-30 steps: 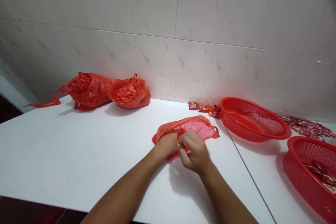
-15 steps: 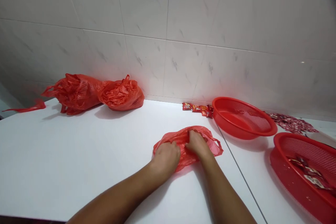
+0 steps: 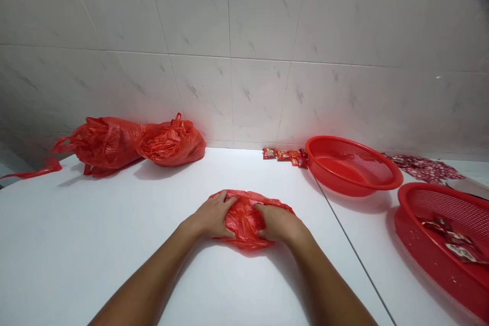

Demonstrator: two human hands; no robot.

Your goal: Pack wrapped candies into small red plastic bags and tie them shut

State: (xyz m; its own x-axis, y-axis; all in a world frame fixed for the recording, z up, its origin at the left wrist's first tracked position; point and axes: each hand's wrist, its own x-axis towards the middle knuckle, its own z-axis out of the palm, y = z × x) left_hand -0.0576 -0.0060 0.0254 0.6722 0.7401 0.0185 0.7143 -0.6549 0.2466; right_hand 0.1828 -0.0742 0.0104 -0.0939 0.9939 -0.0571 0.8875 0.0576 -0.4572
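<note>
A crumpled red plastic bag [image 3: 244,223] lies bunched on the white counter [image 3: 87,234], in front of me. My left hand [image 3: 213,215] grips its left side, fingers spread over the film. My right hand [image 3: 278,224] presses on its right side, fingers curled into the folds. The two hands nearly meet over the bag, and their palms hide part of it.
Two stuffed red bags [image 3: 102,145] [image 3: 171,142] lie against the tiled wall at back left, with a red plastic strip [image 3: 34,169] beside them. Small red sachets [image 3: 282,156] sit by the wall. Two red plastic baskets [image 3: 353,165] [image 3: 439,244] stand at right, one holding sachets.
The bag has been gathered into a tighter bundle and moved left with both hands. The view has shifted slightly, and the handles no longer stick out to the right.
</note>
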